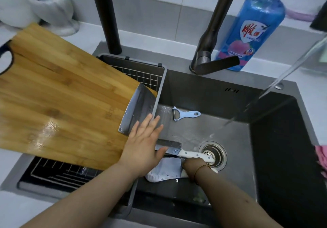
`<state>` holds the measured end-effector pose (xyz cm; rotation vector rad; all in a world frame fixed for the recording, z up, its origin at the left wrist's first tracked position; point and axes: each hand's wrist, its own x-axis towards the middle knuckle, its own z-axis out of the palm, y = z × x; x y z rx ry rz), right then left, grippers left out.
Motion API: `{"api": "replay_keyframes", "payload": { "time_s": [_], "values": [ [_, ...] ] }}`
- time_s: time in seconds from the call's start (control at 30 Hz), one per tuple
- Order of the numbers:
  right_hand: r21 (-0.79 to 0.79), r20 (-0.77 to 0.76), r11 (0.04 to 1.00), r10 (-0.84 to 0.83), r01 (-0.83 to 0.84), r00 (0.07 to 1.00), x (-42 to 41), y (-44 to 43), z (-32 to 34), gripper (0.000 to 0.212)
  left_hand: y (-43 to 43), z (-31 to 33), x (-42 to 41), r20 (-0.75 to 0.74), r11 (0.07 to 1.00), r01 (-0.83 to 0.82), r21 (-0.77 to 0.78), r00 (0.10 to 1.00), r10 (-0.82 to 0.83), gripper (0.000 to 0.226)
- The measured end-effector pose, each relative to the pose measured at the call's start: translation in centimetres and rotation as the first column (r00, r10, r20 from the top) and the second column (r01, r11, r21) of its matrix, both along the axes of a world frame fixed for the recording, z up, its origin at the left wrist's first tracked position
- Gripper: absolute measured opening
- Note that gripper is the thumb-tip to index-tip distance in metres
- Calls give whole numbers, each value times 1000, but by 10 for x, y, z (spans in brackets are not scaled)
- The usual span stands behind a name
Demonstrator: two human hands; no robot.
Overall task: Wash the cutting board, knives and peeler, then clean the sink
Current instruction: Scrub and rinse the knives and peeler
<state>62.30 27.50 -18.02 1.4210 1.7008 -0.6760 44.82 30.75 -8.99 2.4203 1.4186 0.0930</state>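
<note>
Barely begun, I judged: my left grip (143, 139) hovered spread, right grip (192, 167) clasped 1 knife (162, 173); board (62, 95), peeler (185, 114) and sink (203, 89) awaited washing.

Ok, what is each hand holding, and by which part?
The right hand grips the wide steel cleaver in the dark sink by its handle end; left hand, fingers straight, holds nothing.

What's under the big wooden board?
A wire rack basket sits under the cutting board; its grid shows at both ends. Anything inside its middle is covered.
</note>
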Motion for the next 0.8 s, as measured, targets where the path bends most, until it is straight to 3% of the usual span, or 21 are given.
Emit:
{"api": "replay_keyframes", "payload": {
  "time_s": [0.1, 0.2, 0.33, 0.53, 0.7, 0.8],
  "values": [
    [-15, -14, 999, -30, 30, 999, 0, 0, 11, 50, -1, 3, -2, -40, 1000, -2, -3, 999, 2, 83],
    [24, -18, 997, -67, 67, 998, 3, -4, 22, 42, -2, 10, -1, -73, 1000, -11, -27, 997, 9, 65],
    [131, -118, 979, -138, 153, 983, 10, -6, 43, 46, -3, 12, 0, -63, 998, -25, -55, 998, 21, 62],
    [255, -124, 932, -232, 257, 965, 18, -20, 97, 37, -6, 16, -1, -6, 998, -2, -66, 1000, 1, 59],
    [352, -281, 780, -440, 518, 853, 33, -48, 119, 34, -7, 18, -6, 4, 999, 4, -52, 1000, -4, 58],
    [367, -465, 622, -521, 691, 716, 39, -64, 131, 32, -9, 20, -7, 9, 1000, 24, -12, 1000, -24, 56]
  ]
}}
